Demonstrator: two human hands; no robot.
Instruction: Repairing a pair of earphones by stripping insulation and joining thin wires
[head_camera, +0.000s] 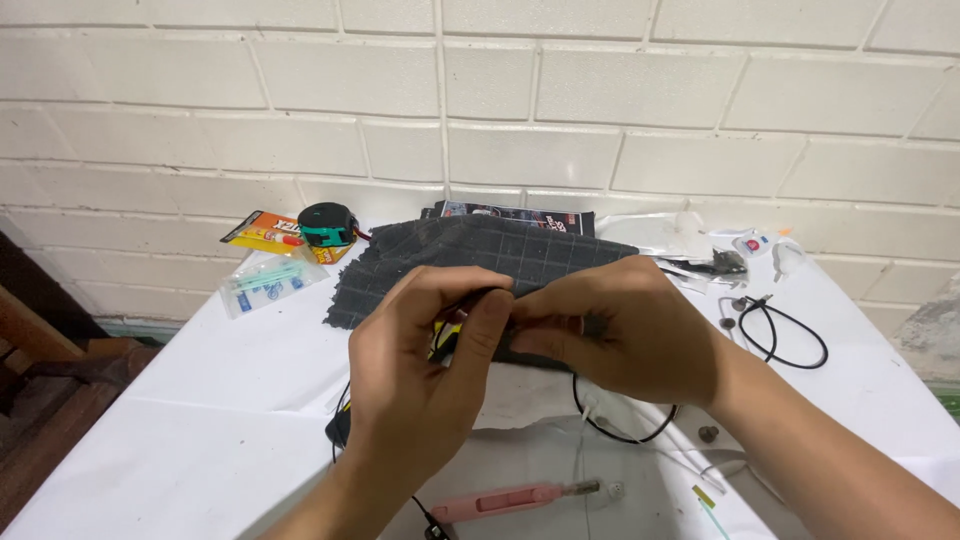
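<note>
I see my left hand (425, 350) and right hand (625, 330) meeting at the centre of the white cloth-covered table (200, 420), both pinched together on a small black part (492, 297) held just above the near edge of a dark grey checked cloth (480, 255). A pink slim hand tool (510, 498) lies near me. A coiled black cable (790, 335) lies to the right.

Hands: 2, left (420, 360) & right (620, 325). Dark checked cloth (480, 255): 1. Tape measure (328, 224): 1. Glue pkt (265, 233): 1. Swab bag (268, 282): 1. Pink tool (510, 498): 1. Black cable loops: 2 (790, 335) (625, 425).
</note>
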